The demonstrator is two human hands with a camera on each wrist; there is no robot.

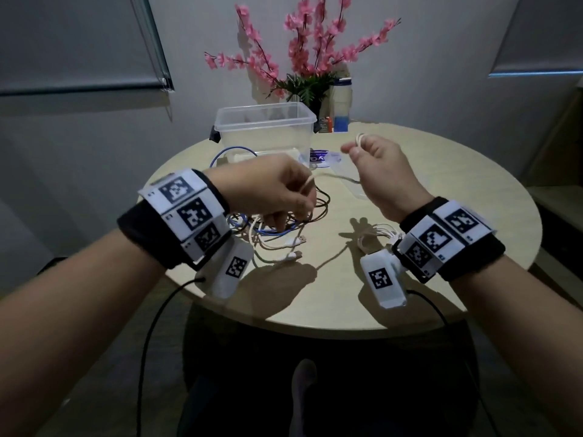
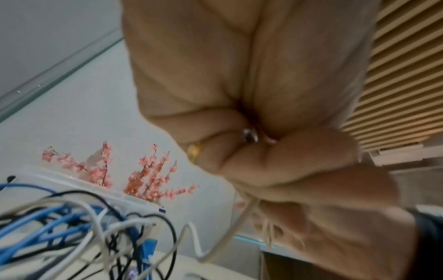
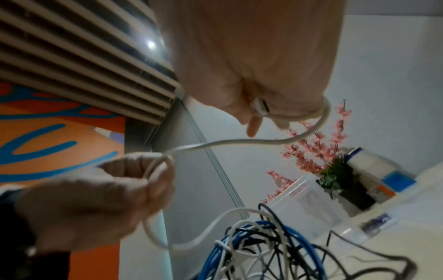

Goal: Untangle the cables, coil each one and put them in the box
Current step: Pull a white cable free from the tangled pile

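A white cable [image 1: 334, 177] runs taut between my two hands above the round table [image 1: 441, 216]. My left hand [image 1: 303, 197] pinches it in curled fingers [image 2: 275, 170] just over the tangle of blue, black and white cables [image 1: 277, 228]. My right hand [image 1: 356, 149] is raised to the right, with the white cable [image 3: 321, 113] looped round its fingers and the plug [image 3: 260, 108] held in the palm. The clear plastic box [image 1: 220, 121] stands open behind the tangle.
A small bundled white cable [image 1: 375, 234] lies by my right wrist. Behind the box stand a vase of pink flowers [image 1: 303, 58] and a white bottle [image 1: 342, 105]. A flat clear lid with a blue label [image 1: 321, 159] lies right of the box.
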